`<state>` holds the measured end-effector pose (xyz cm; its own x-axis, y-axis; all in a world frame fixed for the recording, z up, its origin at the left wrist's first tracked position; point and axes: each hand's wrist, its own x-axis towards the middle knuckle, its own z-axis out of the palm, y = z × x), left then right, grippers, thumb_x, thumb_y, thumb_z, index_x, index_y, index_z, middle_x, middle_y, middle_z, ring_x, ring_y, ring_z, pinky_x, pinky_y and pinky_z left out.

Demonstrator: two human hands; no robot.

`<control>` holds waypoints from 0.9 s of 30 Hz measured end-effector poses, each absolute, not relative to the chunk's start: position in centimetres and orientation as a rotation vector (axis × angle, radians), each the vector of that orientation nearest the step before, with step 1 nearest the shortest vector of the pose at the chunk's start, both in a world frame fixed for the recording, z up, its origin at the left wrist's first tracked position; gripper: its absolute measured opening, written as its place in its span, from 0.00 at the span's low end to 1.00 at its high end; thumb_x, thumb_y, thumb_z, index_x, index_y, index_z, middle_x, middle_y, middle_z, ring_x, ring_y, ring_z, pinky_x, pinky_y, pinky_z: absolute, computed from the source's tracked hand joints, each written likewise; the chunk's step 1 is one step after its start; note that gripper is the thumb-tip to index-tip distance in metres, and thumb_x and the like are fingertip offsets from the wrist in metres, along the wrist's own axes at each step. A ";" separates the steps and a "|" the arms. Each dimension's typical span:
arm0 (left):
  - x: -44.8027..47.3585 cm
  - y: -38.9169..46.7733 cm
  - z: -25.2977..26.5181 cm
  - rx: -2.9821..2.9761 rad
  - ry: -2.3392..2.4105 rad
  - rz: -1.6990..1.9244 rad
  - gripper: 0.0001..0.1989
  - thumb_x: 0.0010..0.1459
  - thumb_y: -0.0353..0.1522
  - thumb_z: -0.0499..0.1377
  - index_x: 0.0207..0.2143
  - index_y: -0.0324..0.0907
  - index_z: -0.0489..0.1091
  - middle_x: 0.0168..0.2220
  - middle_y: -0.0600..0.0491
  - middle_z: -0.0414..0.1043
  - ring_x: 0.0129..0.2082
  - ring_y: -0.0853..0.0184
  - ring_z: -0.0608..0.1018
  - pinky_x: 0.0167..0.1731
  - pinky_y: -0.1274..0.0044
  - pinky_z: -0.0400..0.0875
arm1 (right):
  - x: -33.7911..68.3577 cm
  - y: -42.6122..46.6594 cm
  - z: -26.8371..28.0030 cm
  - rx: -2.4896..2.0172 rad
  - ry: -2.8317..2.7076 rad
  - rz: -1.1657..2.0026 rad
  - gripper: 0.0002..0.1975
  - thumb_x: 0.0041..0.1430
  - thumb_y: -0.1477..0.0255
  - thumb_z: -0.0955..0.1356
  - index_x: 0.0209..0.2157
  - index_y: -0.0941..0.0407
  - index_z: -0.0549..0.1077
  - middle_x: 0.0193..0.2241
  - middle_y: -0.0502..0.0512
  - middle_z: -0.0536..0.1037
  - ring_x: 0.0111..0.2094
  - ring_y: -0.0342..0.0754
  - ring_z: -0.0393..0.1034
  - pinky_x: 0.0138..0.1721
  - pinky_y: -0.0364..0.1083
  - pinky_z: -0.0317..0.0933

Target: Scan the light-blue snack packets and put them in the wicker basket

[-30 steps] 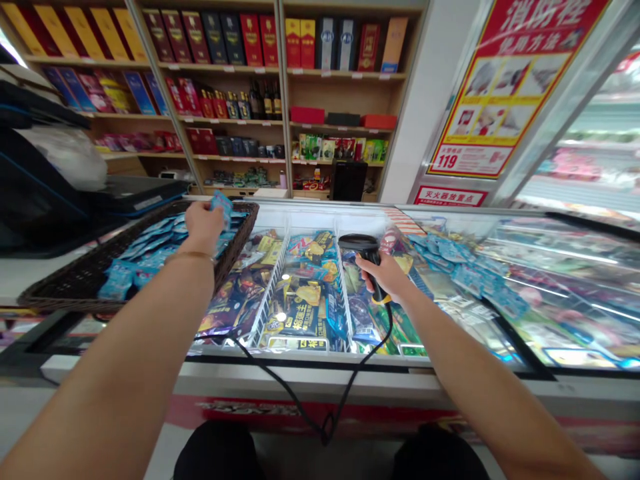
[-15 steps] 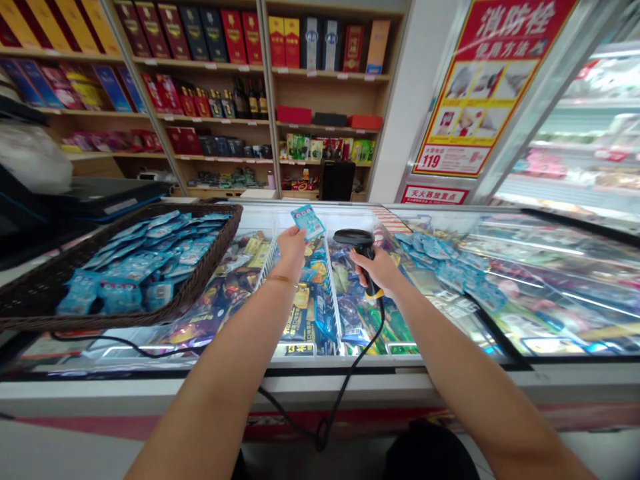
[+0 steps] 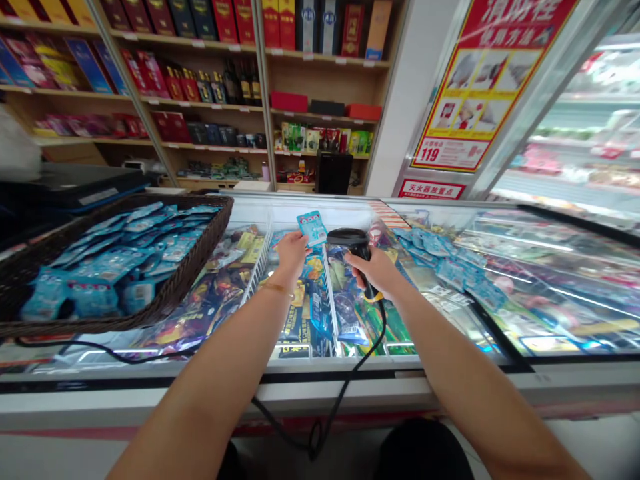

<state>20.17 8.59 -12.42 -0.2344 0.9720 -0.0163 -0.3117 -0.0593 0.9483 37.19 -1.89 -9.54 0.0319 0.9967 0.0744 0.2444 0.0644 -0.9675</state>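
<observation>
Over the chest freezer, my left hand pinches a small blue snack packet by its lower left edge, its printed face towards me. My right hand is wrapped round the grip of a black barcode scanner, whose head points left at the packet, close beside it. The scanner's cable hangs down over the freezer's front edge. To the left, a brown wicker basket holds many similar blue packets. On the glass at right lies a loose pile of blue packets.
Below my hands the freezer holds bagged frozen goods parted by white wire dividers. Black equipment stands behind the basket. Shelves with boxes and bottles line the back wall, beside a red and yellow poster.
The packet in my left hand has turned more upright and now sits nearer the scanner head. The view has shifted slightly, tilting down. Both hands keep their holds.
</observation>
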 end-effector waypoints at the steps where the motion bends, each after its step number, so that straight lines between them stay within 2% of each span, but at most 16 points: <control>1: 20.1 8.6 -12.4 0.866 1.111 1.525 0.05 0.47 0.26 0.64 0.30 0.38 0.74 0.26 0.55 0.73 0.28 0.70 0.76 0.39 0.70 0.76 | 37.2 -1.9 -9.5 -1.353 -1.391 1.004 0.15 0.57 0.64 0.72 0.29 0.55 0.63 0.16 0.45 0.69 0.11 0.40 0.63 0.13 0.40 0.58; 7: 20.0 8.5 -12.5 0.877 1.115 1.516 0.06 0.46 0.26 0.65 0.30 0.37 0.74 0.26 0.55 0.73 0.29 0.70 0.76 0.40 0.70 0.77 | 37.0 -2.2 -9.2 -1.388 -1.371 0.986 0.15 0.57 0.65 0.72 0.28 0.54 0.62 0.15 0.44 0.69 0.11 0.40 0.62 0.13 0.41 0.58; 13: 20.1 8.5 -12.4 0.891 1.119 1.506 0.04 0.48 0.25 0.63 0.29 0.38 0.73 0.25 0.55 0.72 0.26 0.71 0.75 0.37 0.72 0.77 | 37.2 -2.1 -9.4 -1.390 -1.408 0.974 0.16 0.57 0.64 0.72 0.26 0.54 0.63 0.15 0.46 0.69 0.11 0.41 0.63 0.12 0.40 0.57; 20: 20.4 8.6 -12.8 0.910 1.160 1.556 0.03 0.48 0.24 0.62 0.28 0.38 0.73 0.24 0.56 0.70 0.25 0.71 0.74 0.32 0.75 0.76 | 37.7 -1.7 -9.3 -1.359 -1.330 1.026 0.16 0.55 0.63 0.74 0.28 0.54 0.64 0.16 0.45 0.70 0.10 0.41 0.63 0.12 0.40 0.57; 27: 26.3 8.1 -10.6 0.882 1.090 1.455 0.07 0.46 0.23 0.66 0.29 0.38 0.72 0.24 0.55 0.71 0.25 0.71 0.76 0.35 0.72 0.78 | 43.2 -4.1 -7.1 -1.311 -1.206 1.003 0.17 0.54 0.62 0.74 0.30 0.54 0.64 0.16 0.45 0.70 0.11 0.40 0.63 0.12 0.40 0.57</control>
